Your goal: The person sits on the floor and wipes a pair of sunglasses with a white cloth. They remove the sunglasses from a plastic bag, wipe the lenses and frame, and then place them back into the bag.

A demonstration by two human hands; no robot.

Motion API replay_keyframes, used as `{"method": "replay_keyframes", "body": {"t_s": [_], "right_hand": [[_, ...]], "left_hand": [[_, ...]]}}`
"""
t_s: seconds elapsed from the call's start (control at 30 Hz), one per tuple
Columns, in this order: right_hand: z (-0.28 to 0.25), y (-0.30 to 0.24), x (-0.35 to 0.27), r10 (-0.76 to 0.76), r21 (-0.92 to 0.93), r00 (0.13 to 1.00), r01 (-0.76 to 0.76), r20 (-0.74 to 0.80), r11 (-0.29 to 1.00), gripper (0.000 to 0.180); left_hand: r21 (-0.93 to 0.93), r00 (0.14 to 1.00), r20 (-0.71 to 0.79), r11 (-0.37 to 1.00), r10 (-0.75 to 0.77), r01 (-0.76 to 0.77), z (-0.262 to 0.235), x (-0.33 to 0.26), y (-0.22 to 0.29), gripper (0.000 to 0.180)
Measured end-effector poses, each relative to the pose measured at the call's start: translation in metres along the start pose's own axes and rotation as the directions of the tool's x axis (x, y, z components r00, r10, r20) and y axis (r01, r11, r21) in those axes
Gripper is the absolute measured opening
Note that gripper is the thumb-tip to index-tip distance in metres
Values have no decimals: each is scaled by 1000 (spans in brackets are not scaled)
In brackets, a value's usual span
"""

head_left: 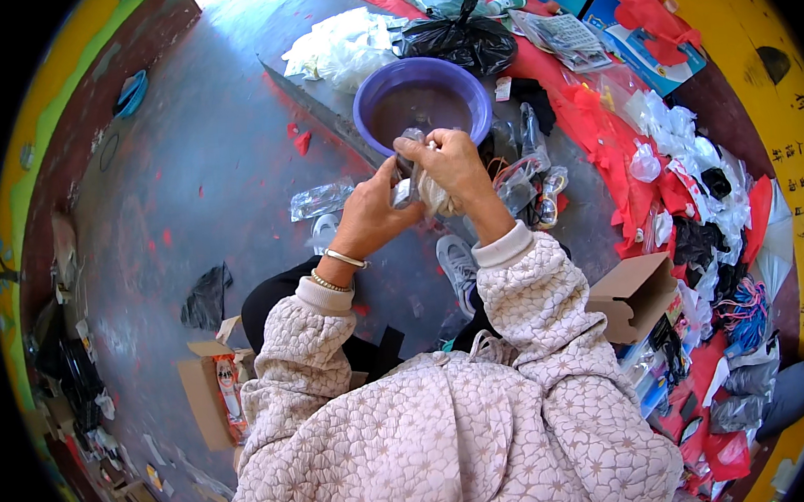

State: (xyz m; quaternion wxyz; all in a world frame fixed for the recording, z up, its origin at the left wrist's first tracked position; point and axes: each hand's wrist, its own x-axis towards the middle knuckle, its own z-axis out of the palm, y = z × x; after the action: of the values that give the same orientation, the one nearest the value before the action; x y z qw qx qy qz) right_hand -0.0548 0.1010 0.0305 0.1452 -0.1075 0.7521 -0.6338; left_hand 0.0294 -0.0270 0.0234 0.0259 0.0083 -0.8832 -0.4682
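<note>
Quilted and puffy, the pale star-patterned jacket (pixel 377 446) lies nearest, its sleeves running toward the purple basin (pixel 361 115). Well left of that basin sits a blue bowl (pixel 132 93); left of it too, but nearer, a limp black plastic scrap (pixel 207 298) and an open, stiff cardboard box (pixel 203 406) rest on the grey floor (pixel 145 257). Just short of the basin, to its left, a slick, crinkled clear wrapper (pixel 321 201) near a shoe (pixel 324 231) could slide if trodden on. At the basin's near rim, the left hand (pixel 372 214) curls round a small clear-and-whitish plastic piece (pixel 402 192), while the right hand (pixel 454 167) pinches its upper end, a soft, crumpled pale bundle (pixel 437 195) beneath. Slippery film and a fingertip grip might let the piece drop into the basin's murky brown contents (pixel 419 110). Right of the basin, tangled clear packaging (pixel 518 186) and a creased red sheet (pixel 588 129) could snag a foot.
</note>
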Motion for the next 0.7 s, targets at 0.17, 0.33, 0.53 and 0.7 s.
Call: {"method": "replay_keyframes", "body": {"t_s": [0.17, 0.33, 0.53, 0.7], "right_hand": [[-16, -7, 5, 181, 412, 945, -284, 271, 866, 30], [-48, -7, 14, 155, 570, 972, -231, 179, 789, 19], [-43, -24, 5, -1, 664, 984, 122, -180, 737, 11], [3, -20, -9, -440, -45, 897, 439, -33, 897, 14]], "left_hand": [[-759, 960, 249, 591, -127, 275, -10, -6, -7, 28], [-909, 913, 398, 167, 86, 381, -16, -3, -13, 49], [-904, 905, 418, 131, 78, 406, -10, -2, -12, 48], [-824, 894, 441, 358, -83, 440, -6, -7, -22, 36]]}}
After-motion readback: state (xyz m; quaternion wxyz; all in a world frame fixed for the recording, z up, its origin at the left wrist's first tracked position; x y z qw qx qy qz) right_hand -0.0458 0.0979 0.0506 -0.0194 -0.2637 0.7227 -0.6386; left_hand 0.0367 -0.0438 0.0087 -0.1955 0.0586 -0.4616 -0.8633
